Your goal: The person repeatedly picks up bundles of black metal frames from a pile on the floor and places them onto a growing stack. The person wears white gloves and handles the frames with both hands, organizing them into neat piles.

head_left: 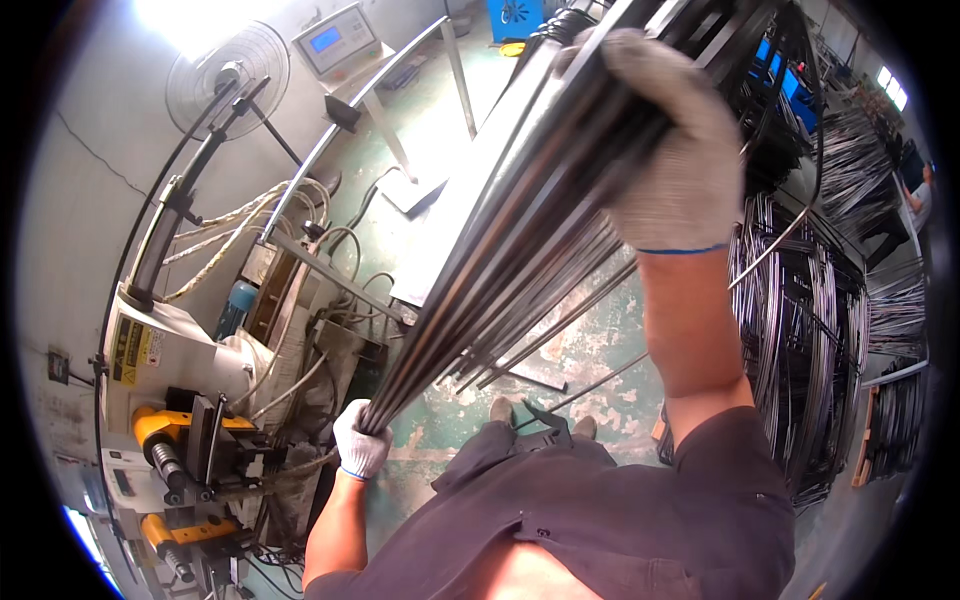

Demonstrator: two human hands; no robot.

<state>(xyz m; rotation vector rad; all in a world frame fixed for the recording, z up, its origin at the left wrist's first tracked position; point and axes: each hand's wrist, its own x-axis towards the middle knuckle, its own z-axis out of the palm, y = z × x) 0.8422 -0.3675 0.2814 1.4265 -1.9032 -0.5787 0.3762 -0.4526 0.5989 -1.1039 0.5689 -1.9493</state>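
Observation:
A bundle of long dark metal rods (500,230) runs slantwise in front of me, from lower left to upper right. Gathered at its narrow lower end, the rods sit in the closed fingers of my left hand (362,440), which wears a white glove with a blue cuff edge. Higher up, my right hand (685,150), in a greyish work glove, wraps round the bundle's far side; its fingers are partly smeared by motion. The bundle fans out toward the upper end, where it overlaps other dark metal pieces, so I cannot tell where it stops.
At left stands a machine with orange clamp parts (170,430), cables and a round fan (228,78). A control box with a blue screen (330,45) is behind it. Stacks of bent dark rods (800,320) fill the right. Another person (920,195) is at the far right.

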